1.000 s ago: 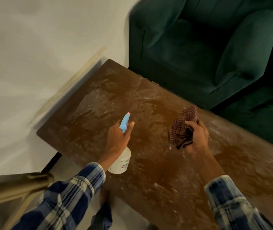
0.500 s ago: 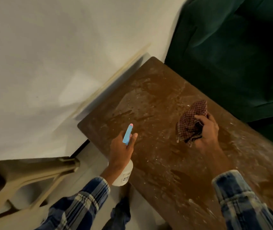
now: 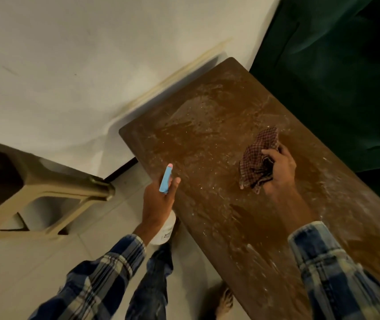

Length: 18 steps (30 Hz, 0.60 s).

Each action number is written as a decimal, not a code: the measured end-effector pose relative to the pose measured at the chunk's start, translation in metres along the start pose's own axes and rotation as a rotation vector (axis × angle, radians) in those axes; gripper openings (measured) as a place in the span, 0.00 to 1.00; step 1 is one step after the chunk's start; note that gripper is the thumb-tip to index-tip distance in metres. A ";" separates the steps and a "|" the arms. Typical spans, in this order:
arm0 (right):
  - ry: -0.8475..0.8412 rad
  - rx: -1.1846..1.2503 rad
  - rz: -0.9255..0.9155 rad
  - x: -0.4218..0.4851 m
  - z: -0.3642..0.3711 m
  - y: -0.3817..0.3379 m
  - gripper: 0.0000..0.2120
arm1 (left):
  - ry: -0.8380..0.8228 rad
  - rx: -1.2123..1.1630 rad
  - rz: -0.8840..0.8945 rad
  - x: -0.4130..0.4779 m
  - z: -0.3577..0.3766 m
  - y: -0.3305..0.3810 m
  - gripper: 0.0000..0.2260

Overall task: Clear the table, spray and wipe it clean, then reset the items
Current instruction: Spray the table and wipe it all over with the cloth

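Drawn back past the counter (image 3: 207, 125) edge, the left hand (image 3: 159, 199) grips the spray bottle (image 3: 166, 179); the right hand (image 3: 279, 172) clutches the cloth (image 3: 257, 162), which should press flat in overlapping strokes.

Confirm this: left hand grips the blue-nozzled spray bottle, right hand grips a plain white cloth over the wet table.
One error: the head view shows the cloth in the right hand is dark red checked, not plain white. The left hand, spray bottle and wet table are as stated.
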State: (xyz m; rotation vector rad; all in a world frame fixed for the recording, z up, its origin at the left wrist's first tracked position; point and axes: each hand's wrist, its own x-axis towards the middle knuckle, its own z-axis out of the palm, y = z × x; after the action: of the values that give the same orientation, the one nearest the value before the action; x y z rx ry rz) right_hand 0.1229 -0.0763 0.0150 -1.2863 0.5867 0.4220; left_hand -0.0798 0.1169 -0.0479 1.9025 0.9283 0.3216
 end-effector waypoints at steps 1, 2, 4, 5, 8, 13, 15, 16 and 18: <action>-0.017 -0.008 0.009 -0.004 -0.003 0.003 0.20 | 0.012 0.000 0.005 -0.004 0.002 0.001 0.12; -0.032 -0.025 0.010 -0.009 -0.008 0.005 0.19 | 0.029 0.004 0.010 -0.011 0.005 0.003 0.12; -0.068 -0.083 0.007 -0.017 -0.013 0.012 0.17 | 0.070 0.006 0.020 -0.022 0.010 0.008 0.11; -0.090 -0.111 0.010 -0.021 -0.014 0.016 0.17 | 0.087 0.002 0.029 -0.027 0.012 0.010 0.11; -0.142 -0.188 0.018 -0.031 -0.021 0.025 0.16 | 0.125 -0.003 0.050 -0.041 0.019 0.018 0.08; -0.205 -0.296 -0.039 -0.049 -0.047 0.029 0.20 | 0.139 -0.016 0.036 -0.069 0.037 0.027 0.08; -0.215 -0.374 -0.121 -0.055 -0.064 0.027 0.22 | 0.097 -0.009 0.054 -0.082 0.049 0.032 0.09; -0.226 -0.415 -0.167 -0.058 -0.070 0.026 0.23 | 0.084 -0.011 0.058 -0.086 0.052 0.032 0.09; -0.236 -0.467 -0.230 -0.062 -0.091 0.022 0.24 | 0.048 -0.014 0.066 -0.097 0.064 0.037 0.08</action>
State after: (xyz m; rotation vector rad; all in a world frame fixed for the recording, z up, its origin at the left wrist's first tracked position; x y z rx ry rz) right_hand 0.0459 -0.1571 0.0209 -1.6985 0.1371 0.5287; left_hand -0.0921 -0.0037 -0.0337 1.9228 0.8942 0.4131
